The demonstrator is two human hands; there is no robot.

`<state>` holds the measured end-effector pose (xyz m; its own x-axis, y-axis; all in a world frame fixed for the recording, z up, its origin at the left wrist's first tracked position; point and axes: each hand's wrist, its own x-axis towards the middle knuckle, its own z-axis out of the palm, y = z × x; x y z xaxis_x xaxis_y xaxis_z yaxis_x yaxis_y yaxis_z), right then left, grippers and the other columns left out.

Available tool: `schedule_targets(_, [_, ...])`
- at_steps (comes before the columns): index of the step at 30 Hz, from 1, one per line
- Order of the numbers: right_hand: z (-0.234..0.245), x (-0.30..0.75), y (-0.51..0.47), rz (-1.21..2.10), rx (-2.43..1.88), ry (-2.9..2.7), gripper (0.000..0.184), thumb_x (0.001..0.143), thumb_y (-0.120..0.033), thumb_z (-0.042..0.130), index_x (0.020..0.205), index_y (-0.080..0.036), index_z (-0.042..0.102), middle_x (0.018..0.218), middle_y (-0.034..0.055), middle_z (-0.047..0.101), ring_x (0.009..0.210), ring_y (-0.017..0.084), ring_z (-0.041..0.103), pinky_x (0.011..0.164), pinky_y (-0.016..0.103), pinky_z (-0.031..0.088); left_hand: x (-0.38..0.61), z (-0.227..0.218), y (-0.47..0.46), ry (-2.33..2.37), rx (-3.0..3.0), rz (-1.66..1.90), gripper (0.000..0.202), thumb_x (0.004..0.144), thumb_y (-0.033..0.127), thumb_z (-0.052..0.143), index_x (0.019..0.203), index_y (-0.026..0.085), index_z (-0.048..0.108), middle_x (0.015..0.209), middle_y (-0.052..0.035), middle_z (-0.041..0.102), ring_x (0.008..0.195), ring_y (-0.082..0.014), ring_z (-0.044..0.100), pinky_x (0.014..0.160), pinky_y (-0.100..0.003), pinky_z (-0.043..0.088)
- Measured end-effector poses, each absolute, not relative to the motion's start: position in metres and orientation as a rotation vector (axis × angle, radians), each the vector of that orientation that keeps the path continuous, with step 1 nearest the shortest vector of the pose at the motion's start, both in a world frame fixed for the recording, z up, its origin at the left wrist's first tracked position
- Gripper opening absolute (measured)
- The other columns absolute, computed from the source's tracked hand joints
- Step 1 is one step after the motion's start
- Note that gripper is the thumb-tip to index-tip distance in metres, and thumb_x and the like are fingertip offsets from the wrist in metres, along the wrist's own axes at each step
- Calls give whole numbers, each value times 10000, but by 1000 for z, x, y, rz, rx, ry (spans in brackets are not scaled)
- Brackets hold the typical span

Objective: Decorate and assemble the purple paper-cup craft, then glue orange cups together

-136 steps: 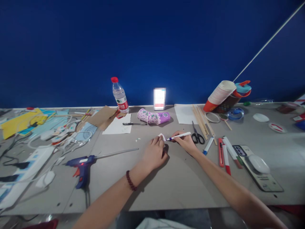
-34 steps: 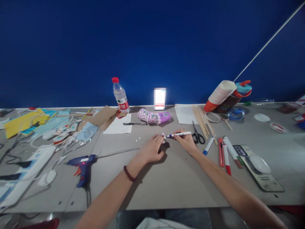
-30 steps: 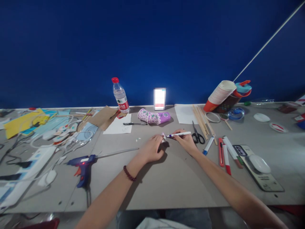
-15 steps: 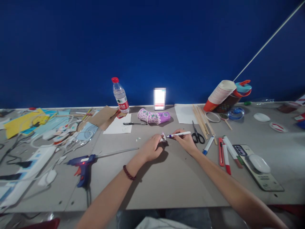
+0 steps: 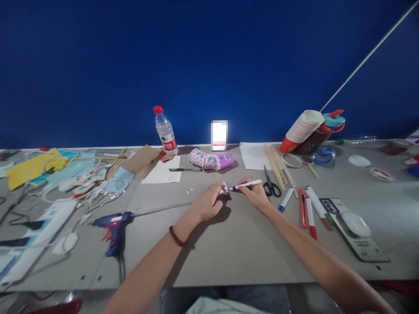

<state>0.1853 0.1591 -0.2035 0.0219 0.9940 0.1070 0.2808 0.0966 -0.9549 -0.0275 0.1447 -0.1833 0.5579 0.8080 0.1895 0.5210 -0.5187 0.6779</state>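
My left hand (image 5: 209, 201) is closed, pinching a small white piece with purple marks (image 5: 224, 187), perhaps paper; much of it is hidden by the fingers. In my right hand (image 5: 253, 192) is a white marker (image 5: 250, 184), held like a pen. Its dark purple tip points left and is at the small piece; whether it touches I cannot tell. Behind the hands lies a purple decorated paper-cup figure (image 5: 212, 160), on its side, with a scale pattern. Black scissors (image 5: 272, 187) rest just right of my right hand.
A hot glue gun (image 5: 114, 224) with a glue stick lies left. A water bottle (image 5: 166, 133) and lit screen (image 5: 219, 136) stand at the back. Markers (image 5: 312, 207), wooden sticks (image 5: 278, 165), stacked paper cups (image 5: 303, 130) and a phone (image 5: 356, 231) under a mouse are right. A power strip (image 5: 39, 240) sits left.
Almost nothing differs. The marker and my right hand have shifted very slightly, while my left hand stays in place with the small piece.
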Motion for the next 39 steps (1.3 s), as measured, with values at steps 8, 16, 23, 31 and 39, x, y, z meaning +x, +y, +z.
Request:
schedule_targets(8, [-206,187,159,967,-1334,-1452,125,691,-294,610,661,-178,644,622,5,626,607,158,569,574,252,436,-28,-184,144,1047,2228,695,302,757,96,418,1028,205,495,1034,-71,595,988,-229,566,900,-393,461])
schedule_targets(16, [-209,190,159,1009,-1343,-1472,111,697,-277,593,682,-176,639,603,0,615,584,156,558,557,252,424,-28,-183,144,1065,2209,678,320,771,95,412,1056,209,500,1027,-66,595,980,-227,567,895,-388,462])
schedule_targets(23, [-203,188,157,1035,-1352,-1472,123,685,-273,586,659,-164,636,584,-7,603,564,138,536,534,231,401,-28,-185,145,1040,2203,685,340,768,91,408,1077,200,498,1035,-70,591,982,-232,559,905,-396,452])
schedule_targets(31, [-198,187,156,1088,-1334,-1441,120,664,-271,591,637,-163,634,573,-4,613,562,141,554,539,233,419,-28,-186,145,1019,2194,687,361,772,85,410,1109,195,477,1073,-78,584,1012,-234,548,936,-404,430])
schedule_targets(39, [-199,187,156,1191,-1281,-1351,112,636,-275,623,624,-164,633,552,-7,607,546,139,560,536,240,436,-28,-186,145,1022,2210,681,342,777,87,406,1097,187,473,1066,-78,585,993,-224,553,934,-397,434])
